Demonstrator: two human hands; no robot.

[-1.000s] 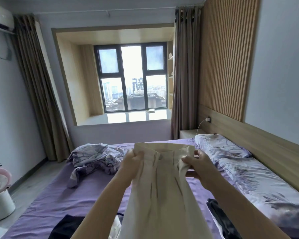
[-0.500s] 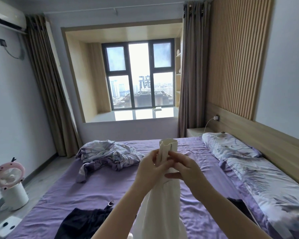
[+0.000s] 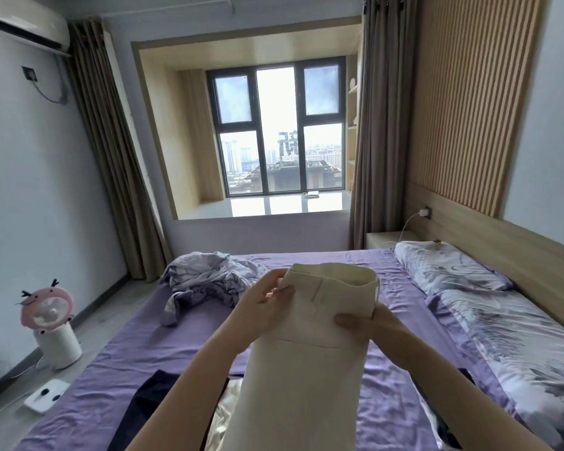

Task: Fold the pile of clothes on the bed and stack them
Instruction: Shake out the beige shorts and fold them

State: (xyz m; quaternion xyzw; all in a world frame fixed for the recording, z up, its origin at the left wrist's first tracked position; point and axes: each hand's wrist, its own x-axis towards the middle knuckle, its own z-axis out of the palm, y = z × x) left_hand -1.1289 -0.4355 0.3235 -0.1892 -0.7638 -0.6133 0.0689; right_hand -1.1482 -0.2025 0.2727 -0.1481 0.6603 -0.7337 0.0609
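Note:
A cream garment [image 3: 310,349] hangs in the air in front of me, its waistband open at the top. My left hand [image 3: 262,307] grips the waistband's left edge. My right hand [image 3: 370,323] pinches the right side just below the band. Below, on the purple bed sheet [image 3: 118,362], lie a dark garment [image 3: 147,405] at the lower left, a pale satin piece [image 3: 220,424] under my forearms and a dark item [image 3: 437,428] at the lower right, partly hidden by my right arm.
A crumpled patterned blanket [image 3: 205,281] lies on the bed's far left. Two patterned pillows [image 3: 489,307] line the wooden headboard on the right. On the floor at left stand a pink fan [image 3: 48,307] and a white scale [image 3: 44,397].
My hands have spread apart again, pulling the garment's top from a narrow doubled strip into a wide open waistband. The view has tilted slightly.

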